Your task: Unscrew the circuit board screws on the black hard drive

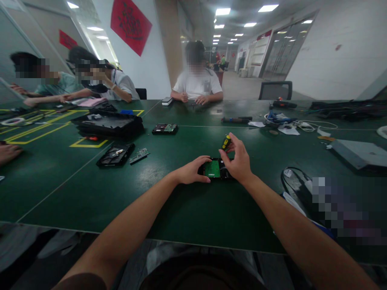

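Hard drive (215, 169) lies flat on table (181, 213), board side up, centre, near front edge. Left hand (191, 171) palm down, forearm reaching in from lower left, fingers curled and clamped on drive's left end. Right hand (238, 159) arched over drive's right end, wrist raised, fingers pinched shut on screwdriver (226, 142), its handle tilted up and away; tip hidden. Second drive (165, 129) further back left, well apart. A person (198, 86) sits across.
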Available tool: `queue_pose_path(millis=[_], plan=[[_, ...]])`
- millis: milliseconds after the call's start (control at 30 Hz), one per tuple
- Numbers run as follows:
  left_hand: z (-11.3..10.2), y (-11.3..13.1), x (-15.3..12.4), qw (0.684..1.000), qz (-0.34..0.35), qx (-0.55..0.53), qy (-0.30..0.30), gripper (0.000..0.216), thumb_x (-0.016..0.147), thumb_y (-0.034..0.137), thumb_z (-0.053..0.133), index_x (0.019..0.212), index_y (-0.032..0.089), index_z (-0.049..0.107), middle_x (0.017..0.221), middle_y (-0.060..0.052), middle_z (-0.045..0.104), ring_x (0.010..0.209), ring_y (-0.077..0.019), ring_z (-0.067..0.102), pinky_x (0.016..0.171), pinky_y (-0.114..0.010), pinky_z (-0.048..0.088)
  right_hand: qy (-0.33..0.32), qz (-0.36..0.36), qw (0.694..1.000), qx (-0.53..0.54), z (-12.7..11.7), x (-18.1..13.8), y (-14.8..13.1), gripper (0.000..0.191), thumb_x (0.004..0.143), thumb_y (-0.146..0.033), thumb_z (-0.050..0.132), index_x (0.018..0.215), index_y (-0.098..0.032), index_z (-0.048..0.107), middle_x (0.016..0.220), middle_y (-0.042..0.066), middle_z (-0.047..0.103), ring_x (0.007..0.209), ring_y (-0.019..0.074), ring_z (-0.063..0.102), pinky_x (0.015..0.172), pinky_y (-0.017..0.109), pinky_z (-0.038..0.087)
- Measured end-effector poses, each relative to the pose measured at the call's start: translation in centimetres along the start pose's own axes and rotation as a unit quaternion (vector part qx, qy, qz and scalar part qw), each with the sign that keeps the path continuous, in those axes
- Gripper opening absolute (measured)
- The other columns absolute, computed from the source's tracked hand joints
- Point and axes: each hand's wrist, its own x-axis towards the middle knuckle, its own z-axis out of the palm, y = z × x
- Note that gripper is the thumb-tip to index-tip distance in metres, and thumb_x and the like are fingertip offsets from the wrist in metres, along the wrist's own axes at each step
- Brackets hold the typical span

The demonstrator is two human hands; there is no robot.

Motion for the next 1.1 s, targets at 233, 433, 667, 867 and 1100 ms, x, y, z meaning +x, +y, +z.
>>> queue_pose_path(millis=[233, 433, 667, 867, 1100], plan=[[-0.08, -0.09, 0.01, 1.0, -0.001, 0.007, -0.004, 0.09, 0.073, 0.047, 0.084, 0.15, 0.025, 0.043, 0.162, -0.013, 0.033, 0.148, -0.0337, 0.037, 0.123, -0.049, 0.032, 0.001, -0.003, 1.0, 0.008, -0.1, 0.15, -0.3, 0.067, 0.095, -0.027, 0.061, 0.156, -0.032, 0.032, 0.125, 0.012, 0.058, 0.094, 0.0246, 0.067, 0.081, 0.047, 0.064], [-0.14, 0.15, -0.06, 1.0, -0.005, 0.004, -0.005, 0.09, 0.073, 0.048, 0.084, 0.15, 0.025, 0.043, 0.163, -0.012, 0.032, 0.147, -0.0343, 0.038, 0.121, -0.05, 0.034, 0.0, 0.002, 1.0, 0.026, 0.08, -0.03, -0.15, 0.069, 0.096, -0.023, 0.058, 0.157, -0.03, 0.029, 0.135, 0.013, 0.056, 0.097, 0.0237, 0.068, 0.089, 0.047, 0.063], [-0.13, 0.33, -0.16, 1.0, -0.005, -0.004, -0.002, 0.09, 0.072, 0.046, 0.085, 0.15, 0.026, 0.043, 0.162, -0.012, 0.033, 0.148, -0.0346, 0.038, 0.121, -0.051, 0.035, 0.003, 0.004, 1.0, 0.005, -0.12, 0.06, -0.29, 0.067, 0.094, -0.026, 0.062, 0.155, -0.032, 0.034, 0.127, 0.012, 0.056, 0.092, 0.0238, 0.066, 0.074, 0.044, 0.065], [-0.07, 0.2, -0.05, 1.0, -0.003, 0.0, 0.001, 0.089, 0.072, 0.046, 0.085, 0.149, 0.025, 0.044, 0.162, -0.013, 0.035, 0.147, -0.0338, 0.039, 0.122, -0.05, 0.033, -0.002, -0.005, 1.0, 0.005, -0.12, 0.08, -0.26, 0.069, 0.095, -0.022, 0.057, 0.157, -0.034, 0.03, 0.137, 0.012, 0.055, 0.099, 0.0259, 0.067, 0.083, 0.049, 0.064], [-0.03, 0.02, 0.03, 1.0, -0.005, 0.0, -0.001, 0.089, 0.072, 0.046, 0.085, 0.149, 0.026, 0.044, 0.162, -0.012, 0.034, 0.147, -0.0343, 0.038, 0.122, -0.051, 0.033, -0.004, -0.006, 1.0, 0.004, -0.32, 0.24, -0.69, 0.068, 0.094, -0.023, 0.06, 0.156, -0.035, 0.034, 0.13, 0.011, 0.056, 0.095, 0.0238, 0.067, 0.079, 0.045, 0.065]])
